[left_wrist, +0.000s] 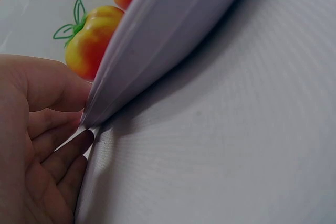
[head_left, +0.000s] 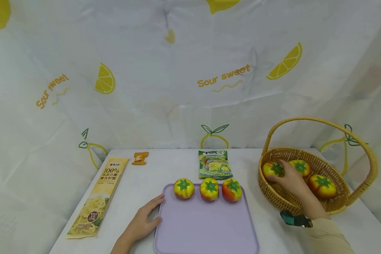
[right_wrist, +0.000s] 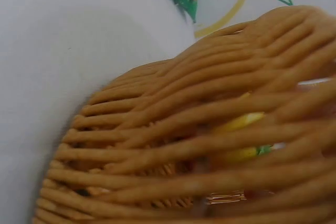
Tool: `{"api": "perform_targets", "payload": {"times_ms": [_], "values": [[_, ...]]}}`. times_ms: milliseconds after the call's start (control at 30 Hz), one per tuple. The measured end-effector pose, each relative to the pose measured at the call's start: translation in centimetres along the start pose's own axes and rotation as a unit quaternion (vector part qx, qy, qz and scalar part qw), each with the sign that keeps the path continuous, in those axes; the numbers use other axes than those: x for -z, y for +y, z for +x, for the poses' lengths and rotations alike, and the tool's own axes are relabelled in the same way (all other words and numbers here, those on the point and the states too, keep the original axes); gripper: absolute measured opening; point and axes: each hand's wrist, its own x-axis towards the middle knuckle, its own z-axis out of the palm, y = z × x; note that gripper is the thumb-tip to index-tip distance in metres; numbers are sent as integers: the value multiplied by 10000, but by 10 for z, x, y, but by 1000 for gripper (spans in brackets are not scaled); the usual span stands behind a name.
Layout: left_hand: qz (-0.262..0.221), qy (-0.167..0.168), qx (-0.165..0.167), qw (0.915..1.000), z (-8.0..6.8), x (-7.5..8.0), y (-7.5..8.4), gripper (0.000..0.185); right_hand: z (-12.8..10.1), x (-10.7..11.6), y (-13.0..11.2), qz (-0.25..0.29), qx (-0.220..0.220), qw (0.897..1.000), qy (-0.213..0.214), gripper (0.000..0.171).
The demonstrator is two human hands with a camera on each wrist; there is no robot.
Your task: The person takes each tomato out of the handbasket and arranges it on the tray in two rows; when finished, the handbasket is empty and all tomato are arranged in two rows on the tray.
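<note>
So the right hand (head_left: pixel 290 178) is down in the wicker basket (head_left: pixel 270 197), thumb and fingers curled round the leftmost fruit (head_left: pixel 270 170), a yellow-and-red one with a green leafy top. Fair warning: the right wrist view is mostly basket weave, so I can't tell how firm that hold is. Two more basket fruits (head_left: pixel 322 187) sit in there too, one by the back wall and the other over on the right.

The left hand (head_left: pixel 145 220) is at the left edge of the purple tray (head_left: pixel 206 225), fingers pretty relaxed and a bit apart, just touching the rim. Three matching tray fruits (head_left: pixel 209 189) are lined up along the tray's far edge, leafy tops facing up.

Rest of the white table (head_left: pixel 169 165): a long noodle pack (head_left: pixel 96 201) lies at a slant on the left, a little orange packet (head_left: pixel 140 158) is near its far end, and a green packet (head_left: pixel 215 165) lies just behind the tray. Lemon-print cloth (head_left: pixel 146 88) hangs behind everything.
</note>
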Motion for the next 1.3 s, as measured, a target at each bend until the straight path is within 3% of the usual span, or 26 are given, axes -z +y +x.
{"api": "perform_targets", "payload": {"times_ms": [267, 733, 933, 1300], "values": [[40, -12, -48, 10000, 2, -1, 1, 62, 1, -4, 7, 25, -114, 9999, -37, 96], [-25, -151, 203, 9997, 1, 2, 4, 62, 8, -10, 8, -210, 17, 9998, 7, 90], [-67, -158, 130, 9998, 0, 1, 3, 61, 8, -9, 9, -278, -90, 9995, 108, 90], [-90, -296, 427, 9986, 1, 4, 7, 61, 5, -8, 7, -208, -99, 9987, 457, 94]]}}
